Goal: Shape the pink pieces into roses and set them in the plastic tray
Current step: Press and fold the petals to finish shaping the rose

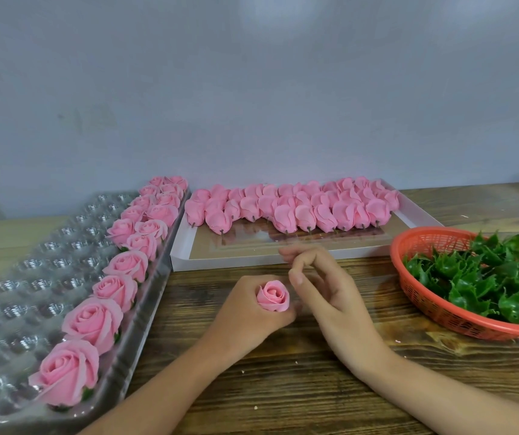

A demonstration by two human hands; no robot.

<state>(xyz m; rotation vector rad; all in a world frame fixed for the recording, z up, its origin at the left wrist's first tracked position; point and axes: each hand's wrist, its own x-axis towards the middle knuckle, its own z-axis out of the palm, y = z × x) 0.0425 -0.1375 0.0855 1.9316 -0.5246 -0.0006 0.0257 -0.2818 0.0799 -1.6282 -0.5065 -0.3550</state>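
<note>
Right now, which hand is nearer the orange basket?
Right. The right hand sits just left of the orange basket, not touching; the left hand, gripping a pink rose, lies farther left.

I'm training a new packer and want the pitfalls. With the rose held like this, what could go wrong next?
1. The left hand wraps closely round the rose; a tighter squeeze could crush its petals.
2. The free cups of the plastic tray sit right beside the finished roses; setting this one in may brush and dent a neighbour.
</note>
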